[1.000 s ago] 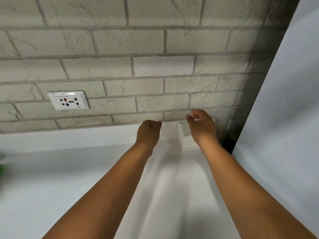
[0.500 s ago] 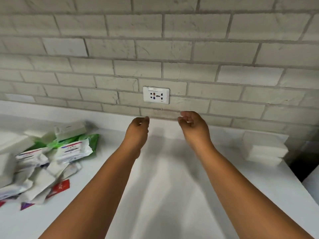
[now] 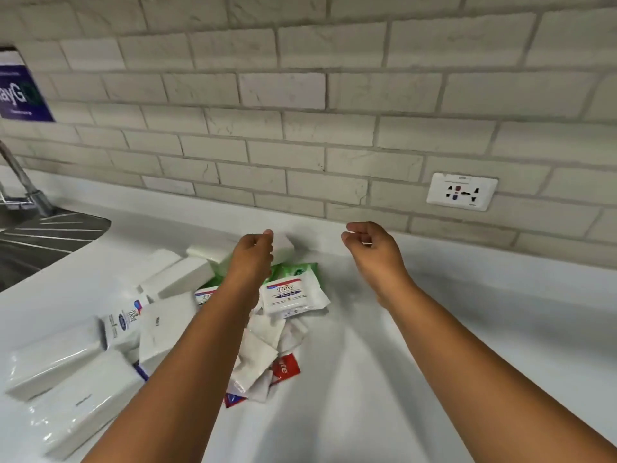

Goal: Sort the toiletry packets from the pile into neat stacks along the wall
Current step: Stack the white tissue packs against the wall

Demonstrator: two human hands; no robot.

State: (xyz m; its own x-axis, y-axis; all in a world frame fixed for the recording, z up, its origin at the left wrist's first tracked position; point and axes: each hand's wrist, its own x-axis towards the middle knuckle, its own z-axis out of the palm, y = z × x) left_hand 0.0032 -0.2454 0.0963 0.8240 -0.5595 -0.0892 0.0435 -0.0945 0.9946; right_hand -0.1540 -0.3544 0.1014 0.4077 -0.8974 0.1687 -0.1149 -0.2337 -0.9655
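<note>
A loose pile of toiletry packets lies on the white counter, left of centre. It holds a white Dove packet, a green packet, plain white boxes, larger wrapped white boxes at the lower left, and small white and red sachets. My left hand hovers over the back of the pile, fingers loosely curled and holding nothing. My right hand hangs to the right of the pile above bare counter, also loosely curled and empty.
A brick wall runs along the back with a white socket on the right. A steel sink and its tap sit at the far left. A purple sign hangs on the wall above.
The view has swung left, from the white stack in the right corner to the pile. Both hands travelled left with it, empty throughout.
</note>
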